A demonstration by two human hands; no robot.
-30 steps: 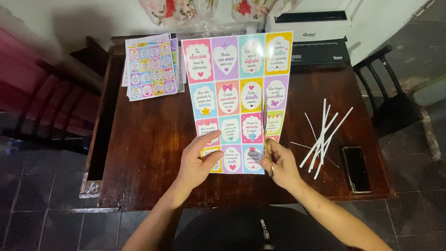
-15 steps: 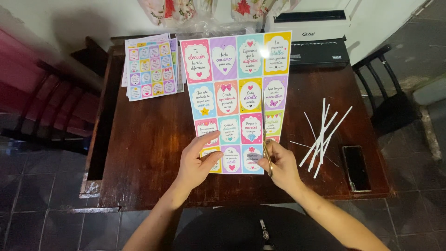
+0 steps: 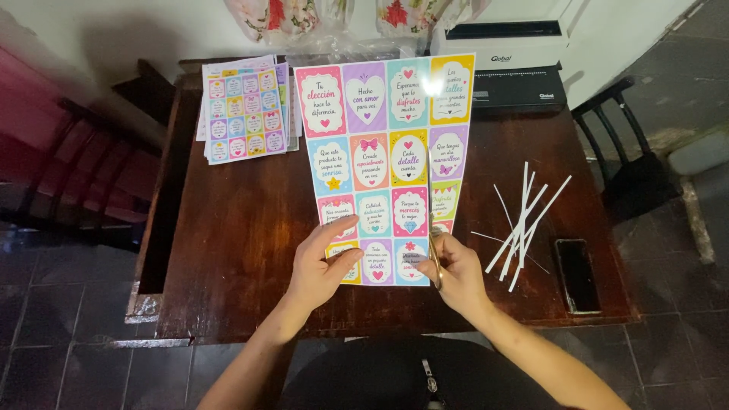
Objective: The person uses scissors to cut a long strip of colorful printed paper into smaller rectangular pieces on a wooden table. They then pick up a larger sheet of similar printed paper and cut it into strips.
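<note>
I hold up a large printed sheet (image 3: 383, 163) of colourful square cards with hearts and bows over a dark wooden table (image 3: 235, 235). My left hand (image 3: 323, 262) pinches the sheet's lower left part, thumb on top. My right hand (image 3: 452, 269) grips a pair of scissors (image 3: 433, 220). Their blades point away from me, inside a cut running up between the two right-hand columns of cards. The column right of the cut hangs partly loose.
A stack of smaller printed card sheets (image 3: 244, 110) lies at the table's back left. Several thin white paper strips (image 3: 524, 224) and a black phone (image 3: 575, 275) lie to the right. A black and white machine (image 3: 510, 72) sits at the back; a dark chair (image 3: 626, 163) stands on the right.
The scissors have moved a little farther up the sheet along the cut line. My left hand keeps its hold on the sheet's lower left.
</note>
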